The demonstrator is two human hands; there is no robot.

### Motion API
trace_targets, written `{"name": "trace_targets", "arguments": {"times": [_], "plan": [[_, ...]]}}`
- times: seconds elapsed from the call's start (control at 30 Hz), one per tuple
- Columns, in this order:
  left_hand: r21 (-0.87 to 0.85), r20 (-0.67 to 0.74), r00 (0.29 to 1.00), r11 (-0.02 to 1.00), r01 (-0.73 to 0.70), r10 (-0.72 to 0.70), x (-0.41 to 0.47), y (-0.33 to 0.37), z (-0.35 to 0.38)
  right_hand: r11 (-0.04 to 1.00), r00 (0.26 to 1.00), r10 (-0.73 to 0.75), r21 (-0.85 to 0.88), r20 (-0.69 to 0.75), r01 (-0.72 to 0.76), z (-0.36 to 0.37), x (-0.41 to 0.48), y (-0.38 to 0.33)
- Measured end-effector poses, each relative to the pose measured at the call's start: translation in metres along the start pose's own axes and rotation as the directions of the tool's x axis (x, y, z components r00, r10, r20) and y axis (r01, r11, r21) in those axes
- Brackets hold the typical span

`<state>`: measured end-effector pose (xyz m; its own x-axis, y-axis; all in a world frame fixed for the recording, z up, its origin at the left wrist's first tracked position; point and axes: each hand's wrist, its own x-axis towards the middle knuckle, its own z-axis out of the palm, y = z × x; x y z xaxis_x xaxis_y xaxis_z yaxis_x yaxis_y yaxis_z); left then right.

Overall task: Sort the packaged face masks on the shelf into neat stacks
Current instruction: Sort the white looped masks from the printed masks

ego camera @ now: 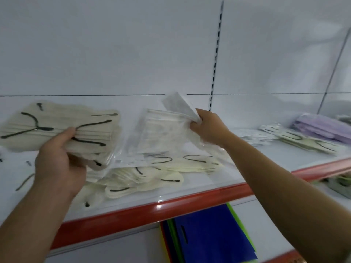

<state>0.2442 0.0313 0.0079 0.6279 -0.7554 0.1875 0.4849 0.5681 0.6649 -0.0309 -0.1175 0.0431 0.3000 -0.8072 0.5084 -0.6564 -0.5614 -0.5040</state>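
Observation:
My left hand [58, 160] grips a thick bundle of cream mask packs with black ear loops [57, 126], lifted above the shelf at the left. My right hand [208, 128] pinches the upper corner of a clear packet of white masks [163, 131], tilted up over the middle of the shelf. Beneath both lies a loose heap of cream mask packs [144, 177]. The white shelf has a red front edge [171, 207].
At the right of the shelf lie more cream packs [303, 141] and a stack of lilac masks [322, 128]. A slotted upright [216, 54] runs up the white back panel. Blue and green bags [212, 236] sit on the shelf below.

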Motion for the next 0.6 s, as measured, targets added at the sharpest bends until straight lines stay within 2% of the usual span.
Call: {"name": "trace_targets", "arguments": {"times": [0.17, 0.33, 0.47, 0.53, 0.6], "plan": [[0.03, 0.095, 0.98, 0.985, 0.172, -0.174, -0.022, -0.066, 0.054, 0.972, 0.984, 0.129, 0.214, -0.124, -0.101, -0.049, 0.006, 0.042], [0.043, 0.136, 0.974, 0.983, 0.178, -0.182, -0.035, -0.116, 0.104, 0.927, 0.947, 0.248, 0.334, -0.205, -0.17, -0.099, 0.023, 0.111], [0.015, 0.085, 0.987, 0.99, 0.138, -0.139, -0.034, -0.145, 0.134, 0.877, 0.919, 0.283, 0.462, -0.276, -0.131, -0.137, 0.045, 0.154], [-0.001, 0.055, 0.992, 0.993, 0.117, -0.117, -0.036, -0.162, 0.149, 0.887, 0.889, 0.288, 0.449, -0.355, -0.107, -0.155, 0.06, 0.168], [-0.002, 0.005, 0.995, 0.995, 0.101, -0.101, -0.044, -0.179, 0.163, 0.95, 0.86, 0.228, 0.298, -0.457, -0.093, -0.165, 0.073, 0.185]]}}
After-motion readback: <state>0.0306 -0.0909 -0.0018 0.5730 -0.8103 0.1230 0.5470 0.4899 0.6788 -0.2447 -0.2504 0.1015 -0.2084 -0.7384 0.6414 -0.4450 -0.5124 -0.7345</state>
